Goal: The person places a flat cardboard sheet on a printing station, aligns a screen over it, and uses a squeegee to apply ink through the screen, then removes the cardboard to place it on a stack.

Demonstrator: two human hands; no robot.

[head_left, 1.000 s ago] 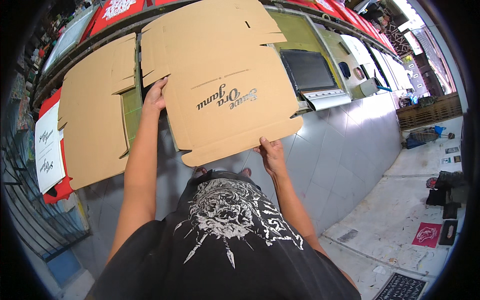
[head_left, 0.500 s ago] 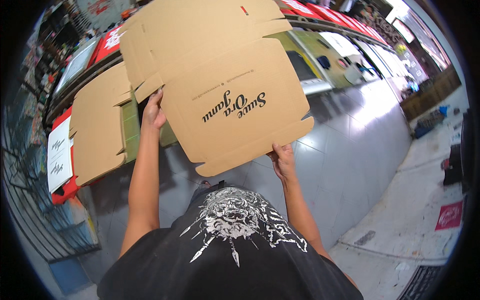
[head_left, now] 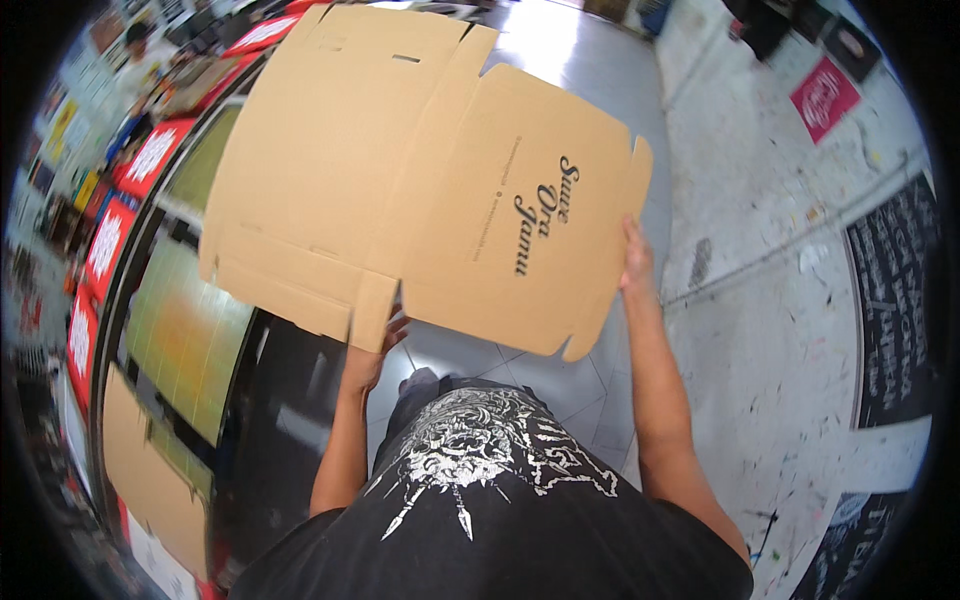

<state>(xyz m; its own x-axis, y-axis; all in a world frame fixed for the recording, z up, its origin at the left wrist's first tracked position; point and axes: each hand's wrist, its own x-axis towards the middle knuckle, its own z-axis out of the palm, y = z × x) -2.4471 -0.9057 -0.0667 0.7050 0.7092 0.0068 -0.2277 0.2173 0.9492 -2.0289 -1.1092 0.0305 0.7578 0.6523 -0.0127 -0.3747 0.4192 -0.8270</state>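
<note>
A large, unfolded brown cardboard box blank with black lettering spans the space in front of me, held up above the floor. My left hand grips its near edge by a slotted flap, with the fingers partly hidden behind the board. At the right edge, my right hand is closed on the same blank, thumb on the printed face. Creases and cut slots run across the board. A second brown cardboard blank lies on the long table at the lower left.
Along the left runs a long table with greenish print beds and red printed pieces beside them. A person is at the far left. To the right rises a stained white wall with a dark lettered board. Grey floor tiles show below.
My view has turned right, toward the white wall. The cardboard blank has rotated clockwise in my hands, and both hands still hold it.
</note>
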